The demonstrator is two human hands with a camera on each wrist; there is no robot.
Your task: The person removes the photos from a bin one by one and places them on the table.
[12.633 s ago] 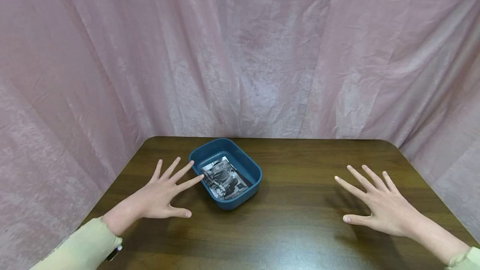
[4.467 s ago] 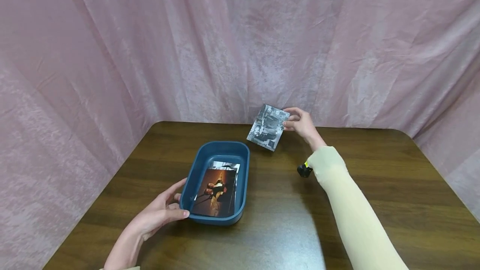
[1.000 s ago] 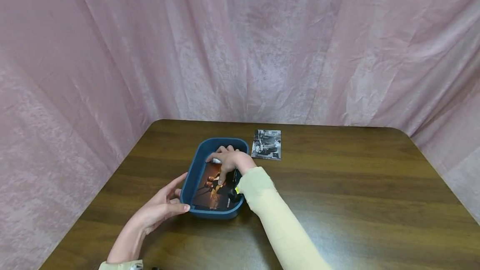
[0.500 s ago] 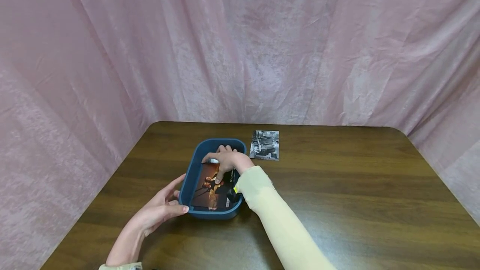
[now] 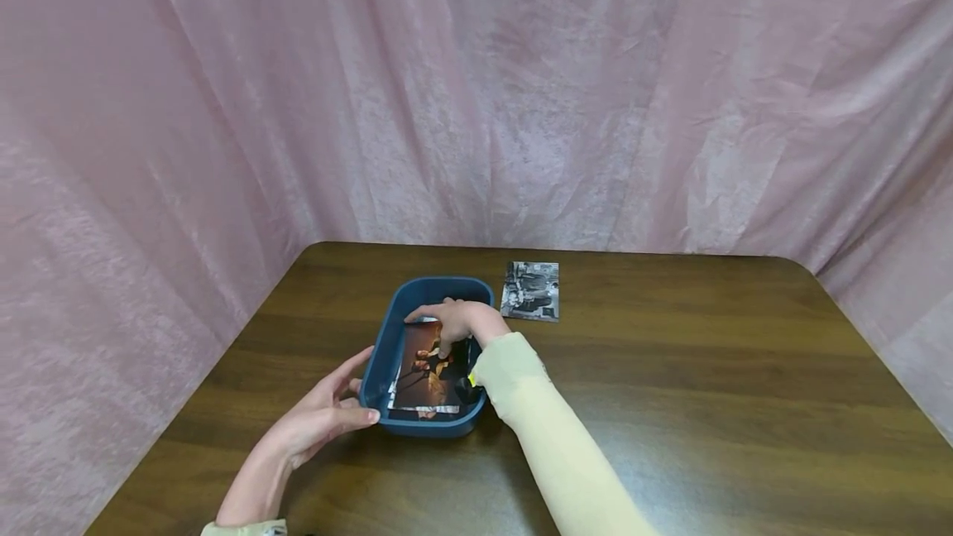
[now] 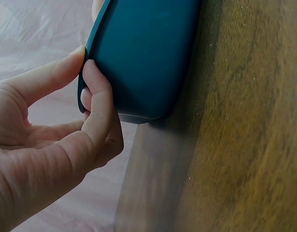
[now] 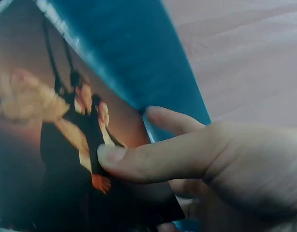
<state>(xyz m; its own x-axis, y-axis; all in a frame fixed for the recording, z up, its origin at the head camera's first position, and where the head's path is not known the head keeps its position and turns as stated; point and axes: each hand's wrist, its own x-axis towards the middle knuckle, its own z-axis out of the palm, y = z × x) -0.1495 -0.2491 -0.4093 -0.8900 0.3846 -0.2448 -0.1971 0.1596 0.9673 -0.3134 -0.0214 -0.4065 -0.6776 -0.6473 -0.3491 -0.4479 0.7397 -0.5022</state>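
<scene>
A pink curtain hangs behind the wooden table. On the table stands a blue container, with its rounded rim upward. The left hand holds this rim at the near left corner, pinched between thumb and fingers. The right hand reaches inside and pinches the colour photograph, its thumb on the picture side and the other fingers at the far edge and behind it. This photograph is within the container, above at least one more print; whether it is completely free from it, I cannot tell. A black-and-white photograph lies flat on the table, just to the right of the container.

The step in hand seems to be taking out the colour photograph. The next move probably calls for keeping the container steady and lifting only this one sheet over the rim.
</scene>
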